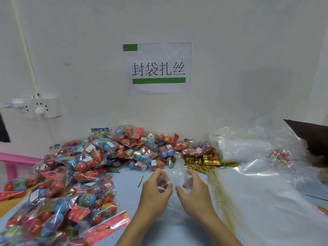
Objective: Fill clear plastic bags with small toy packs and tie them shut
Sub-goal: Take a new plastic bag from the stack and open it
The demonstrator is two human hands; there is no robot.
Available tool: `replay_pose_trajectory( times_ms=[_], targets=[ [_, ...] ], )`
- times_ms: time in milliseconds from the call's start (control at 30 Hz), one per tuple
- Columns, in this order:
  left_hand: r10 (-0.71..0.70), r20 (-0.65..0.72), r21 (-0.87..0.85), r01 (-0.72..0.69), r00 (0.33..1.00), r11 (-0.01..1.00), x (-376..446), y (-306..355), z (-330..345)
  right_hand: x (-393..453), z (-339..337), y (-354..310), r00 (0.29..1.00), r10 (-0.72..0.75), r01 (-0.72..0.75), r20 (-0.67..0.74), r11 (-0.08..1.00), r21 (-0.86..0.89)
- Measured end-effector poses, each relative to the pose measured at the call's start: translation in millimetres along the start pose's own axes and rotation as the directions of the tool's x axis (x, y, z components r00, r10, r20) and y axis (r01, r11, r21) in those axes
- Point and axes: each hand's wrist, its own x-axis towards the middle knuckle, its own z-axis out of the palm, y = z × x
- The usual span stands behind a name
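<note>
Both hands mid-bench: left hand (156, 189), right hand (192, 188) each grip, probably pinching, clear bag (175, 167). Toy packs (99, 157) heaped left.

Left hand (156, 188) and right hand (192, 188) raised close together, fingers (162, 174) curled, pinching.

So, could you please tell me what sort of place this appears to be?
Probably a small packing station for bagging toys: a printed sign on the wall, a heap of toy packs on the table, gold twist ties, and both hands opening a clear bag.
</note>
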Motion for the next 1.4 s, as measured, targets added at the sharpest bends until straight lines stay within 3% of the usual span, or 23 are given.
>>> replay_pose_trajectory(
  times_ms=[167, 233, 400, 500, 633, 733, 800, 933, 1033, 1133, 1233, 1400],
  targets=[
    [0.072, 0.038, 0.005, -0.072, 0.997, 0.997, -3.5, 4.6, 0.9, -1.1, -0.3, 2.3, 0.998, -0.025, 0.022, -0.054, 0.998, -0.055],
    [0.067, 0.006, 0.082, -0.068, 0.998, 0.994, -3.0, 4.5, 0.9, -0.4, -0.3, 2.1, 0.995, -0.01, 0.001, -0.104, 0.996, -0.088],
    [0.002, -0.239, 0.321, 0.077, 0.971, 0.944, -1.8, -1.9, -4.6, 4.1, -8.4, 3.9, 0.955, 0.067, -0.09, -0.291, 0.994, -0.067],
    [0.076, -0.336, 0.397, 0.068, 0.939, 0.915, -4.1, 2.2, -6.6, 3.5, -12.6, 3.4, 0.926, 0.034, -0.086, -0.376, 0.989, -0.121],
    [0.187, -0.234, 0.321, -0.105, 0.954, 0.941, -4.5, 8.3, -1.3, 1.2, -8.4, 2.8, 0.935, -0.024, -0.031, -0.354, 0.988, -0.148],
    [0.143, -0.076, 0.222, -0.123, 0.987, 0.967, -5.3, 7.2, 2.0, 0.4, -4.2, 0.7, 0.953, -0.072, 0.031, -0.293, 0.989, -0.142],
    [0.143, -0.047, 0.247, -0.127, 0.989, 0.961, -7.2, 6.9, 5.8, -0.7, -1.9, -1.2, 0.962, -0.106, 0.079, -0.252, 0.99, -0.114],
    [0.096, -0.109, 0.256, -0.065, 0.989, 0.964, -8.2, 5.4, 6.8, -3.5, 1.4, -1.7, 0.973, -0.117, 0.093, -0.201, 0.988, -0.125],
    [0.001, -0.258, 0.335, 0.089, 0.966, 0.938, -4.2, 2.4, -0.3, -0.7, -1.6, 1.9, 0.96, -0.044, 0.013, -0.276, 0.994, -0.113],
    [0.006, -0.401, 0.394, 0.166, 0.916, 0.904, -4.4, 5.7, -5.4, 2.7, -4.9, 3.9, 0.926, 0.0, -0.044, -0.378, 0.993, -0.108],
    [0.044, -0.382, 0.388, 0.117, 0.923, 0.914, -4.8, 5.4, -4.1, 1.9, -4.2, 3.8, 0.918, -0.026, -0.03, -0.397, 0.991, -0.133],
    [0.053, -0.233, 0.328, 0.027, 0.971, 0.944, -3.3, 4.5, -3.6, 2.7, -8.3, 4.3, 0.944, -0.034, -0.002, -0.328, 0.994, -0.108]
  ],
)
